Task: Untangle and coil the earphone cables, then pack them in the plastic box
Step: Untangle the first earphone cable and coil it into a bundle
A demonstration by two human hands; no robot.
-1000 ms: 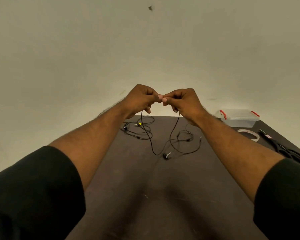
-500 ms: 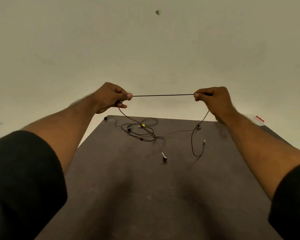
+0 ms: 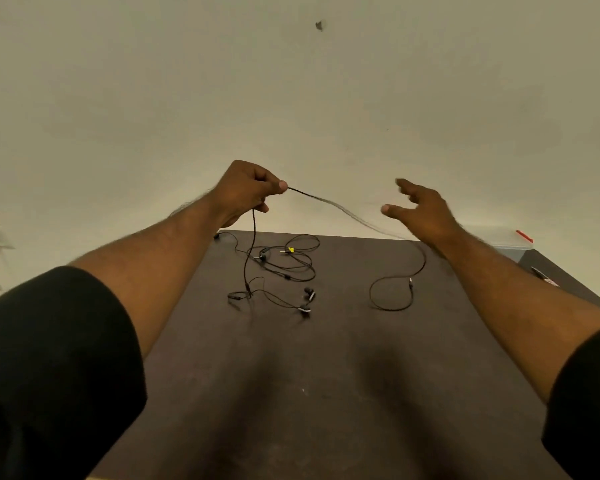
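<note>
Head view: left hand (image 3: pixel 245 192) pinches earphone cable (image 3: pixel 253 237); right hand (image 3: pixel 420 211) spread, seemingly empty.

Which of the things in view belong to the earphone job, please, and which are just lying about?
For the job: held earphone cable, tangled earphones, plastic box, left hand, right hand.
Lying about: pen-like object, partly cut off.

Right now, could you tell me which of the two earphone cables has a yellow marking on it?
The loose earphone cable lying tangled at the table's far end; yellow shows near its plug. The held cable, pinched by the left hand, shows none.
</note>
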